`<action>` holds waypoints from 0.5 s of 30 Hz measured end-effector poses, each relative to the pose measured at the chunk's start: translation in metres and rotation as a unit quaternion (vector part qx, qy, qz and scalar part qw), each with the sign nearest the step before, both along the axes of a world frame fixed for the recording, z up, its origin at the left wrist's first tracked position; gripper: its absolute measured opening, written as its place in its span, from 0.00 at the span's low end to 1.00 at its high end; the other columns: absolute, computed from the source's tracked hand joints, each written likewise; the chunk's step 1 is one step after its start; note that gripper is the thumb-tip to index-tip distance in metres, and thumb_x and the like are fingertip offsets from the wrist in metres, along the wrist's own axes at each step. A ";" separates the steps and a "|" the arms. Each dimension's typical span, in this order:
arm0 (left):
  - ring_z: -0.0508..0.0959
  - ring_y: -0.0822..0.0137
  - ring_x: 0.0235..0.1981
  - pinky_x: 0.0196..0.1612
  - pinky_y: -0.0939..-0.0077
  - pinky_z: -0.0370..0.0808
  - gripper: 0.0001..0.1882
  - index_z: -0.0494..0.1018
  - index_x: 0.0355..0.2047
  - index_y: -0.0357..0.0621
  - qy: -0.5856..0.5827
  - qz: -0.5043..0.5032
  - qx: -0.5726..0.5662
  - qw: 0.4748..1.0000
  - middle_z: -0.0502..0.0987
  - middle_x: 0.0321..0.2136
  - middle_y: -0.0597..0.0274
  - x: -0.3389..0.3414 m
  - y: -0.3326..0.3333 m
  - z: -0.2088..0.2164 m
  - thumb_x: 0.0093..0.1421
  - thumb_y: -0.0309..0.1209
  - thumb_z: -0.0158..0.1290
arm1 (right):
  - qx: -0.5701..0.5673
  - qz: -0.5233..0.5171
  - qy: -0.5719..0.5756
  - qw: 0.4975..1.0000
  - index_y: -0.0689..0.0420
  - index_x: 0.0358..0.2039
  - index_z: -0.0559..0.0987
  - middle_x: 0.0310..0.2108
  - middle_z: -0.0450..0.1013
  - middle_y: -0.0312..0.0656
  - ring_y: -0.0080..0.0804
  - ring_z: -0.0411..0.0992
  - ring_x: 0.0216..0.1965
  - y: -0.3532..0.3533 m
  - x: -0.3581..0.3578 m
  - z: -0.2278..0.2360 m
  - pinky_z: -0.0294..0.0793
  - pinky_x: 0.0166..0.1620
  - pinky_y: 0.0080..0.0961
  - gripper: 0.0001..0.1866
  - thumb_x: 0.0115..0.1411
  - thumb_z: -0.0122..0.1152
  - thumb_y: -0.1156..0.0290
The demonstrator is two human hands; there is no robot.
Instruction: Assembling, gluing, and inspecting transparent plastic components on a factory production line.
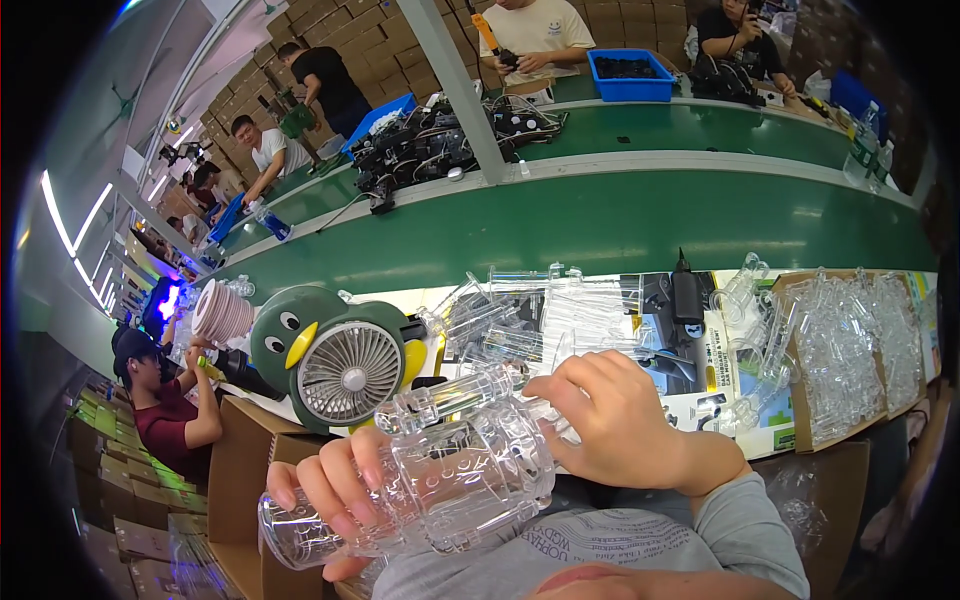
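My left hand is wrapped round a large clear plastic cylinder, which lies tilted in front of my chest. A narrower clear tube runs along the cylinder's upper side. At the right end of these parts my right hand is closed, its fingers pinching a small clear piece that they partly cover. Whether this piece is joined to the cylinder I cannot tell. Beyond my hands, several loose clear tubes and a bundle of thin white sticks lie on the table.
A green penguin-shaped fan stands left, near a cord spool. A black bottle stands behind my right hand. At right, a cardboard box holds clear parts. The green conveyor runs beyond; co-workers sit across it.
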State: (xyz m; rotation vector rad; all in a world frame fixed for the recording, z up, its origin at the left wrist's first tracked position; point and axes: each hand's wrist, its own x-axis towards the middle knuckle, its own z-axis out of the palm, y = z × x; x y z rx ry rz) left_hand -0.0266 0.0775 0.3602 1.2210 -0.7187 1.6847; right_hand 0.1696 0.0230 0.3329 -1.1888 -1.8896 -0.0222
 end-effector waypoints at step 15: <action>0.70 0.74 0.28 0.40 0.75 0.64 0.32 0.60 0.44 0.45 0.002 0.011 -0.017 1.000 0.69 0.26 0.72 -0.002 -0.004 0.000 0.44 0.37 0.67 | 0.003 0.007 0.004 1.000 0.53 0.33 0.75 0.26 0.68 0.38 0.36 0.68 0.28 -0.002 -0.001 0.003 0.65 0.32 0.31 0.19 0.36 0.66 0.74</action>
